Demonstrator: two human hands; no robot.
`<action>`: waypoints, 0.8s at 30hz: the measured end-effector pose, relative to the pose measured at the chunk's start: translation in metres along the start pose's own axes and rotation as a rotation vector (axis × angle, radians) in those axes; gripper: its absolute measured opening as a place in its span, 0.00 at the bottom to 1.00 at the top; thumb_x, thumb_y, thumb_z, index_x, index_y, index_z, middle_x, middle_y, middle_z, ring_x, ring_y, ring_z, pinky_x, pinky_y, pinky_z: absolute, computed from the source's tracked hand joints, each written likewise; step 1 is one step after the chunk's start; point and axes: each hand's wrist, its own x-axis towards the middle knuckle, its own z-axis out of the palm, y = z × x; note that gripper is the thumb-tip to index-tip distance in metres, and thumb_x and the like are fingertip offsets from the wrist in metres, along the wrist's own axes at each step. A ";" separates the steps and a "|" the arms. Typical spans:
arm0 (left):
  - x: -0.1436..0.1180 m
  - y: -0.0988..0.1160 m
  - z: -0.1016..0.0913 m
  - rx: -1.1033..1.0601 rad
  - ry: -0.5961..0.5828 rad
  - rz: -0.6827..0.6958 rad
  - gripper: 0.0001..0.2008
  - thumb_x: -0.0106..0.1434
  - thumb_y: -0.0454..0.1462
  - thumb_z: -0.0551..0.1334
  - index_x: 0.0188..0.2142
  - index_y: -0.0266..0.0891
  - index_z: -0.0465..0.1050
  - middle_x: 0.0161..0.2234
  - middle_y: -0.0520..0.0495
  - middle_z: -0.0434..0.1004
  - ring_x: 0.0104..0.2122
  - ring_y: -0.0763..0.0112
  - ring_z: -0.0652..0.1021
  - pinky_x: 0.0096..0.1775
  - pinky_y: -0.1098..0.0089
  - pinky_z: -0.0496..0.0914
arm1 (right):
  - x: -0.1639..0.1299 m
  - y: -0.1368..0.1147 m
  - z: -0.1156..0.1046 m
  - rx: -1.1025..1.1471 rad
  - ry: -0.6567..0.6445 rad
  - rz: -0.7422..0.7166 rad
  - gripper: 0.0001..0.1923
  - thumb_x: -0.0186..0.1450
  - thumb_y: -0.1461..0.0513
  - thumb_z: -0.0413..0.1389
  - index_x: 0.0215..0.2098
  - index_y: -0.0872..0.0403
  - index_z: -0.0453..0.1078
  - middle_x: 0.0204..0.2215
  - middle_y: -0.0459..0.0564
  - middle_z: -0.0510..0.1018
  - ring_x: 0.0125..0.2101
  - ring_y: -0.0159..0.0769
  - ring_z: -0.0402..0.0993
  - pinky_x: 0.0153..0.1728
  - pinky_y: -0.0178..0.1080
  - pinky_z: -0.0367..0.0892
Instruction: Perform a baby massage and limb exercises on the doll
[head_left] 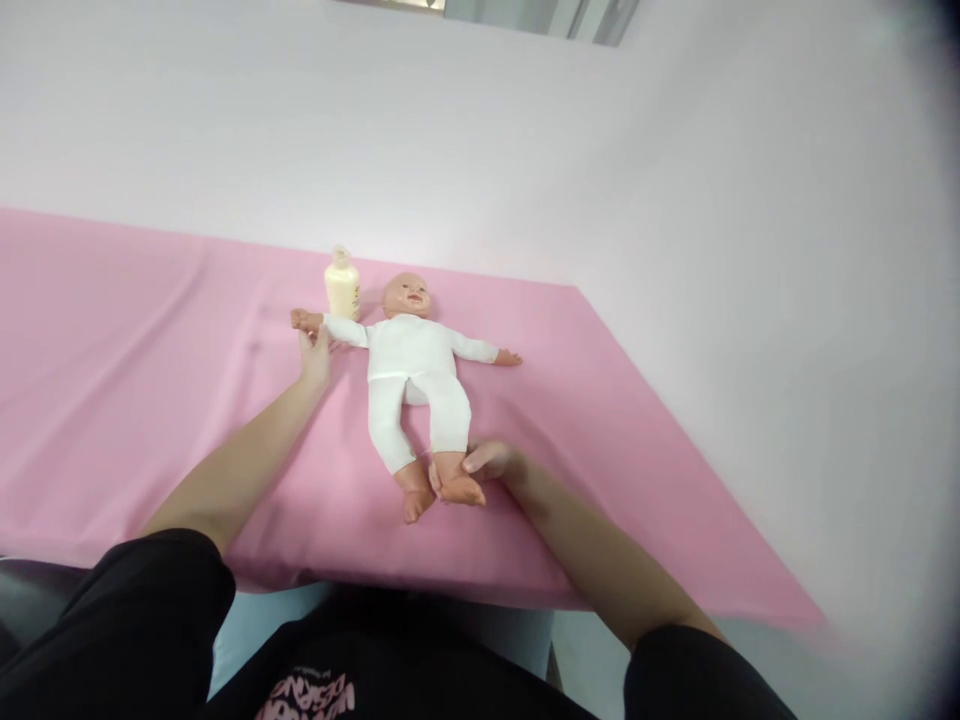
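Looks like some kind of infant-care training room or a staged demo setup, not a lived-in home; there's a table with a smooth pink sheet (pixel 135 380) pushed into a bare white corner (pixel 675 180); a baby doll (pixel 414 375) in a white suit lies on it with a lotion bottle (pixel 342 285) beside its head; the right edge is blurry, so maybe a clinic classroom.

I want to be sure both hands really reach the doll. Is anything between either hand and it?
Nothing visible. The left hand touches the doll at its wrist; the right hand holds one foot.
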 end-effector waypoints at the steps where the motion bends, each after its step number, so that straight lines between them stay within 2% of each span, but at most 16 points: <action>1: -0.001 0.002 0.000 -0.050 0.034 -0.027 0.14 0.73 0.43 0.59 0.55 0.45 0.60 0.59 0.42 0.73 0.50 0.69 0.81 0.49 0.65 0.79 | 0.000 0.002 -0.002 0.010 -0.005 0.008 0.28 0.55 0.45 0.65 0.41 0.59 0.74 0.31 0.54 0.79 0.31 0.39 0.76 0.35 0.38 0.72; 3: -0.002 0.005 -0.001 -0.127 0.052 -0.074 0.11 0.73 0.41 0.60 0.53 0.46 0.62 0.59 0.43 0.73 0.52 0.68 0.81 0.51 0.65 0.79 | 0.000 0.007 -0.006 0.033 -0.013 0.046 0.25 0.55 0.48 0.67 0.40 0.58 0.74 0.35 0.55 0.81 0.33 0.38 0.78 0.36 0.37 0.73; 5: -0.003 0.007 -0.001 -0.158 0.012 -0.106 0.10 0.73 0.41 0.60 0.51 0.46 0.65 0.60 0.43 0.74 0.55 0.68 0.80 0.55 0.64 0.77 | 0.000 0.010 -0.010 0.046 -0.031 0.089 0.23 0.55 0.49 0.69 0.38 0.58 0.75 0.37 0.56 0.82 0.34 0.37 0.80 0.36 0.36 0.74; 9: -0.002 0.009 0.000 -0.196 -0.050 -0.197 0.09 0.73 0.41 0.60 0.51 0.43 0.69 0.59 0.42 0.75 0.59 0.68 0.77 0.61 0.64 0.72 | -0.002 0.010 -0.011 0.024 -0.021 0.119 0.22 0.55 0.51 0.72 0.36 0.59 0.75 0.36 0.54 0.82 0.35 0.36 0.80 0.38 0.35 0.75; 11: 0.000 0.011 0.002 -0.211 -0.035 -0.257 0.10 0.74 0.41 0.57 0.50 0.41 0.71 0.57 0.40 0.77 0.59 0.66 0.77 0.61 0.63 0.72 | -0.003 0.009 -0.010 -0.006 -0.004 0.141 0.23 0.55 0.52 0.73 0.37 0.60 0.75 0.35 0.53 0.82 0.35 0.36 0.81 0.40 0.34 0.75; 14: 0.001 0.015 0.004 -0.220 -0.054 -0.355 0.16 0.76 0.45 0.53 0.51 0.39 0.72 0.57 0.36 0.77 0.58 0.60 0.78 0.58 0.60 0.75 | -0.004 0.010 -0.010 -0.052 0.021 0.187 0.23 0.55 0.52 0.73 0.38 0.60 0.76 0.34 0.52 0.82 0.34 0.35 0.81 0.40 0.34 0.76; 18: -0.002 0.024 0.004 -0.242 -0.127 -0.498 0.23 0.76 0.48 0.49 0.59 0.37 0.68 0.61 0.33 0.72 0.58 0.56 0.77 0.55 0.58 0.76 | -0.004 0.011 -0.012 -0.067 0.044 0.215 0.24 0.55 0.52 0.73 0.41 0.60 0.77 0.34 0.53 0.83 0.37 0.39 0.83 0.43 0.38 0.77; 20: -0.004 0.027 0.004 -0.248 -0.157 -0.557 0.26 0.76 0.49 0.48 0.63 0.35 0.65 0.61 0.31 0.72 0.58 0.55 0.77 0.55 0.59 0.75 | -0.004 0.010 -0.012 -0.051 0.047 0.226 0.24 0.55 0.53 0.73 0.42 0.60 0.77 0.37 0.55 0.84 0.40 0.41 0.83 0.45 0.40 0.77; 24: -0.008 0.027 0.003 -0.263 -0.222 -0.637 0.28 0.76 0.48 0.46 0.66 0.33 0.61 0.57 0.32 0.75 0.52 0.58 0.80 0.53 0.59 0.76 | -0.006 0.003 -0.012 -0.053 0.054 0.257 0.25 0.55 0.54 0.73 0.45 0.58 0.77 0.41 0.55 0.84 0.39 0.41 0.83 0.41 0.39 0.78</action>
